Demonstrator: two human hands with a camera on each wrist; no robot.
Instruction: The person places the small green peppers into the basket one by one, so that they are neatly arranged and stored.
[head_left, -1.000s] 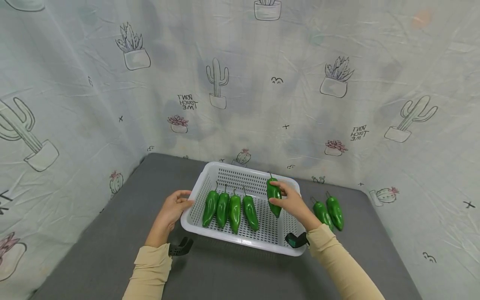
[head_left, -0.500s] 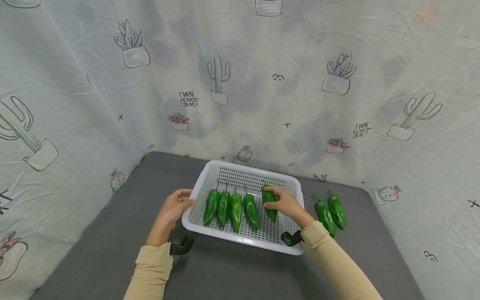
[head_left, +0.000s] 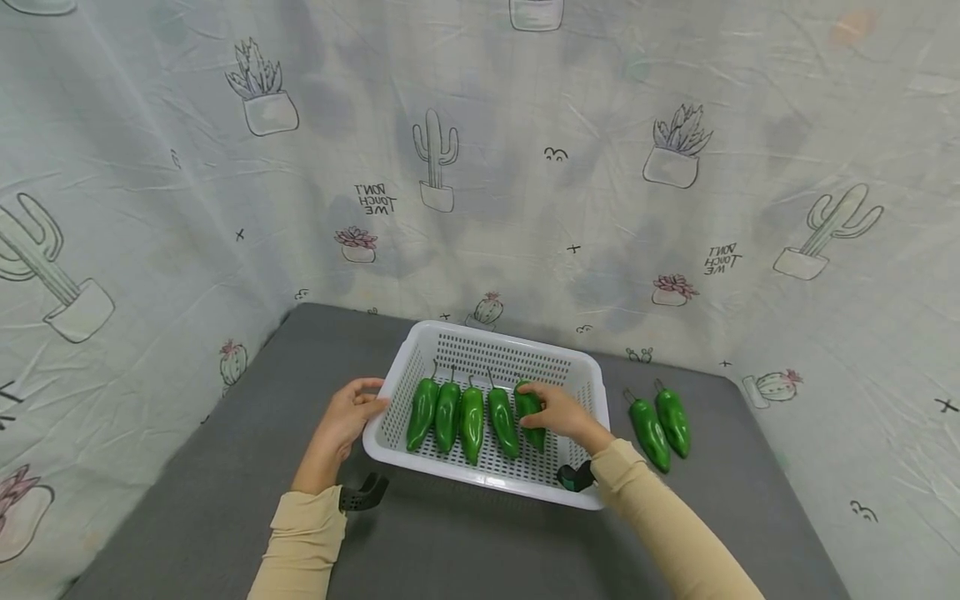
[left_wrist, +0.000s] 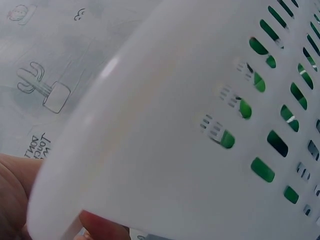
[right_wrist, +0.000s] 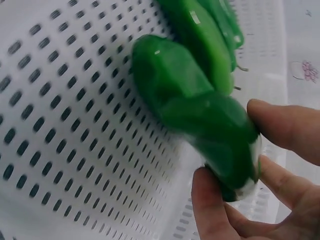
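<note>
A white perforated plastic basket [head_left: 487,483] sits on the grey table, and several green chili peppers [head_left: 472,421] lie side by side in its left half, stems pointing away. My left hand [head_left: 347,421] grips the basket's left rim, with the thumb on it; part of that hand [left_wrist: 17,187] shows beside the rim in the left wrist view. Inside the basket, my right hand [head_left: 558,412] pinches another green chili pepper [right_wrist: 220,137] between thumb and fingers, just right of the row. Its lower part is low over the basket floor; whether it touches, I cannot tell.
Two more green chili peppers [head_left: 649,433] lie on the table [head_left: 480,550] right of the basket. A pale curtain [head_left: 510,225] with cactus drawings hangs behind and at both sides. Dark wrist mounts [head_left: 363,493] sit at the cuffs.
My right hand has moved left and lower into the basket with the held pepper, bringing it beside the row. My left hand stays on the rim.
</note>
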